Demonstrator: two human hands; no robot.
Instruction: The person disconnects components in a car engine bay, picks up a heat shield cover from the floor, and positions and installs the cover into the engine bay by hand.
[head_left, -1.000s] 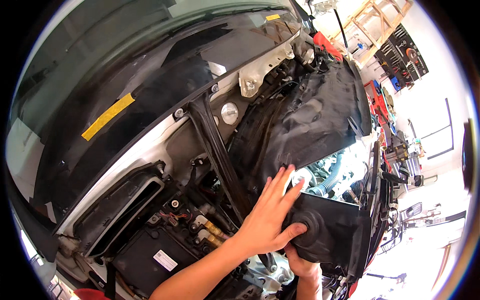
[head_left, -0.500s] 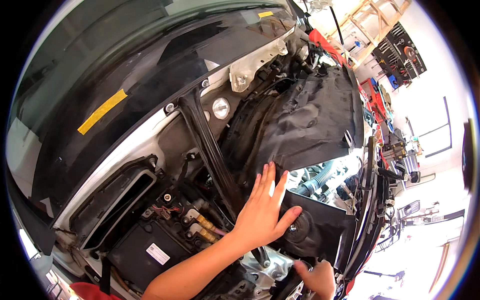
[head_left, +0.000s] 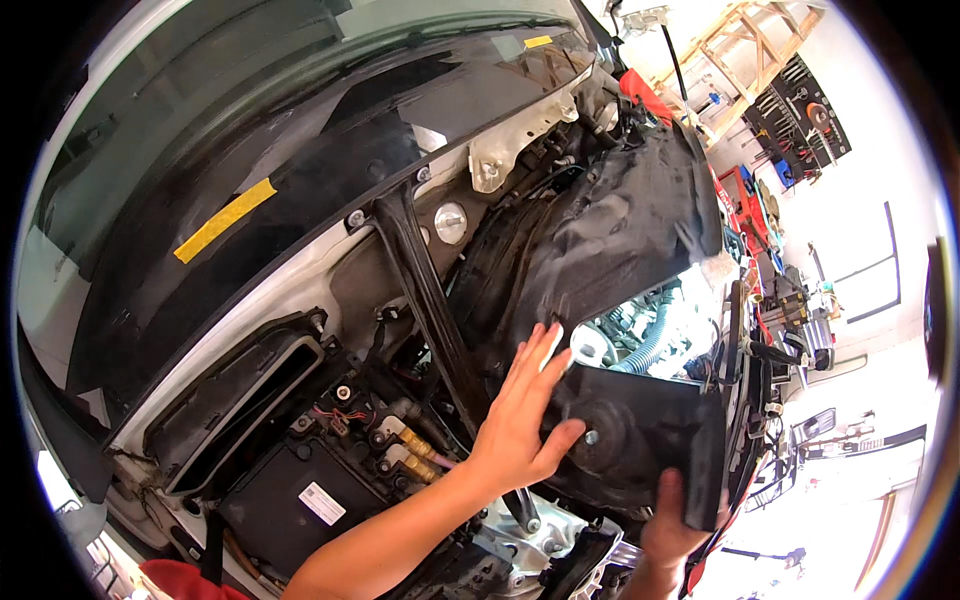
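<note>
My left hand [head_left: 518, 418] lies with its fingers apart against a black moulded liner [head_left: 630, 230], beside a cut-out showing pale engine parts and a ribbed hose [head_left: 648, 338]. Its thumb is near a bolt in a round recess [head_left: 591, 437]. My right hand [head_left: 672, 530] grips the outer edge of the liner's lower section [head_left: 640, 420] at the lower right, thumb in front, fingers mostly hidden. A black diagonal brace [head_left: 425, 300] runs to the left of my left hand.
A windscreen with yellow tape [head_left: 222, 222] fills the upper left. A black battery [head_left: 270, 500] and an air duct [head_left: 235, 410] lie lower left. At right stand a tool board [head_left: 795, 110], red shelving [head_left: 742, 205] and a wooden frame [head_left: 735, 40].
My right hand moved from lower beside the liner, rightward and up onto its outer edge. My left hand shifted slightly left and stayed against the liner.
</note>
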